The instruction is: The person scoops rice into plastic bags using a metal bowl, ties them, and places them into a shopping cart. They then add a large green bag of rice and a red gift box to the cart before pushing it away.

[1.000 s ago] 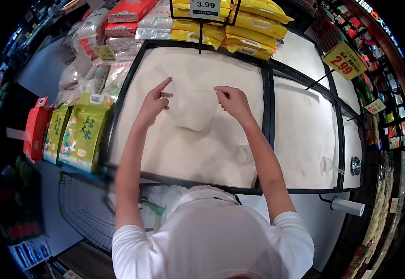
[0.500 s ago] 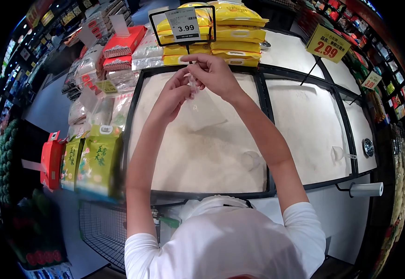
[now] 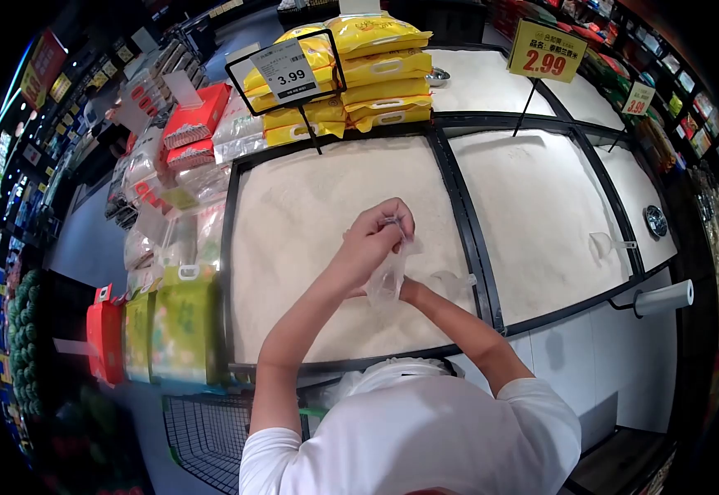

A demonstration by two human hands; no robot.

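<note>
My left hand [image 3: 378,239] is raised over the large bin of white grain [image 3: 318,198], its fingers closed on the top of a clear plastic bag [image 3: 386,282]. The bag hangs down from it, thin and crumpled, with nothing visible inside. Lower down, my right hand [image 3: 398,292] is mostly hidden behind the bag, so its fingers cannot be made out. A clear scoop [image 3: 452,282] lies on the grain just right of the bag.
Yellow sacks [image 3: 384,66] and a 3.99 price sign [image 3: 285,73] stand behind the bin. To the right are another grain bin [image 3: 533,214], a second scoop [image 3: 600,245] and a bag roll [image 3: 663,299]. A wire cart [image 3: 211,437] stands at lower left.
Both hands have come down and nearer to my body with the bag. My right hand has left the bag's top and moved below and behind it. The view has shifted.
</note>
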